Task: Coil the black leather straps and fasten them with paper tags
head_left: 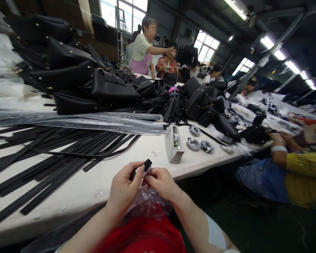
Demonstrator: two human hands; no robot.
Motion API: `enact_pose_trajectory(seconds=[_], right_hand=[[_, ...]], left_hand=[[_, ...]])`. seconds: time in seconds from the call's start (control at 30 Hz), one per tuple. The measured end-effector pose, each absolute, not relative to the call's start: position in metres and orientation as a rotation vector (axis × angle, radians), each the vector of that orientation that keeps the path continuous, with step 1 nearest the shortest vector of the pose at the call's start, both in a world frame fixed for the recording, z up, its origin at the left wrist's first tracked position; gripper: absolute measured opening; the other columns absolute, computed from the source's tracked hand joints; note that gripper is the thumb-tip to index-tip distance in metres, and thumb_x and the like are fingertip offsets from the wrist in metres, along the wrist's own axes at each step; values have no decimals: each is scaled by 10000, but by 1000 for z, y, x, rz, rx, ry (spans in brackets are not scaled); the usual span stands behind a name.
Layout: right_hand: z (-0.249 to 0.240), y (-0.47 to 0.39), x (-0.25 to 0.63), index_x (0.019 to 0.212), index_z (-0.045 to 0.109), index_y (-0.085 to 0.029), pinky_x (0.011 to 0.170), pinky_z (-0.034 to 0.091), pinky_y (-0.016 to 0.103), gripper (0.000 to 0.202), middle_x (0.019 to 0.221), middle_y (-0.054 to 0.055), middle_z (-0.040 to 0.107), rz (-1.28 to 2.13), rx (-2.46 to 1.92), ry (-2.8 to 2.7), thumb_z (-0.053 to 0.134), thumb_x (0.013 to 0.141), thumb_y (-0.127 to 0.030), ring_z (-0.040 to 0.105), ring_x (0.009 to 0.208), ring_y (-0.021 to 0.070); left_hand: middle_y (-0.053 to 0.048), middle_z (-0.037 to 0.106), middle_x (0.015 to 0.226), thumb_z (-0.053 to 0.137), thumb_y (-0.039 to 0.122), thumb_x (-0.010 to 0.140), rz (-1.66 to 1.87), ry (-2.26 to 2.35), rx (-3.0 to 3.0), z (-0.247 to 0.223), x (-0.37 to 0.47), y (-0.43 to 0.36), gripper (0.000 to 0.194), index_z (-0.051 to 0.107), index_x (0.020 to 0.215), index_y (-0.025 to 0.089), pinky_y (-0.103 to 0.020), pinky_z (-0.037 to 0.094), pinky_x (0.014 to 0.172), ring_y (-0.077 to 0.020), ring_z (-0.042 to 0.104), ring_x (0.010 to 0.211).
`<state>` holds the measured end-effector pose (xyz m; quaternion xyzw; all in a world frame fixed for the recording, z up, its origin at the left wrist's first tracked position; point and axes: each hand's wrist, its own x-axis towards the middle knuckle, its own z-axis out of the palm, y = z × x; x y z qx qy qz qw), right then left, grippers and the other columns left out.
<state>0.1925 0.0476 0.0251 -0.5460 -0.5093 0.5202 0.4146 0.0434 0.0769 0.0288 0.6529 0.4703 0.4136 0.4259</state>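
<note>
With fingers of the left hand (124, 184) clamped on a black strip (148, 164) at the table's (137, 151) near edge, apparently steadying it for the right hand (161, 182), pinched together just beside, on what, cannot tell. Set close by, perhaps for easy reach: tape dispenser (170, 149).

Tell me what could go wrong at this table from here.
The tape dispenser stands near the front edge of the table, close to the right hand, so a careless sweep might knock it off. The loose black straps lie crossed over one another, so pulling one out could drag others along.
</note>
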Motion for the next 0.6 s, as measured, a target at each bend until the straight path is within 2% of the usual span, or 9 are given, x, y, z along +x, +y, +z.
enact_pose_trajectory(seconds=[0.13, 0.23, 0.4, 0.6], right_hand=[[18, 50, 180, 592, 679, -149, 465, 389, 196, 304, 547, 11, 636, 1104, -1444, -1254, 620, 802, -361, 533, 475, 101], [12, 52, 174, 610, 679, -148, 460, 390, 206, 336, 559, 19, 645, 1023, -1428, -1196, 629, 804, -417, 571, 499, 127], [19, 50, 188, 576, 696, -182, 457, 342, 217, 293, 472, -5, 599, 756, -1694, -1519, 646, 795, -370, 545, 467, 123], [25, 23, 224, 826, 739, -195, 585, 422, 198, 164, 729, 9, 713, 641, -1652, -1697, 625, 833, -313, 618, 620, 115]], left_hand=[[-49, 693, 943, 453, 461, 915, 1044, 1102, 1646, 29, 43, 71, 326, 630, 1054, 226, -303, 505, 750, -221, 645, 821], [-59, 683, 987, 470, 494, 896, 1035, 1082, 1679, 25, 44, 73, 347, 607, 1077, 232, -319, 511, 785, -244, 645, 891], [-52, 713, 955, 512, 550, 843, 903, 1161, 1623, 18, 39, 81, 390, 627, 1045, 237, -335, 527, 779, -259, 668, 849], [-60, 715, 1001, 533, 469, 873, 1051, 1157, 2003, 11, 34, 88, 310, 639, 1065, 250, -329, 510, 812, -246, 671, 898]])
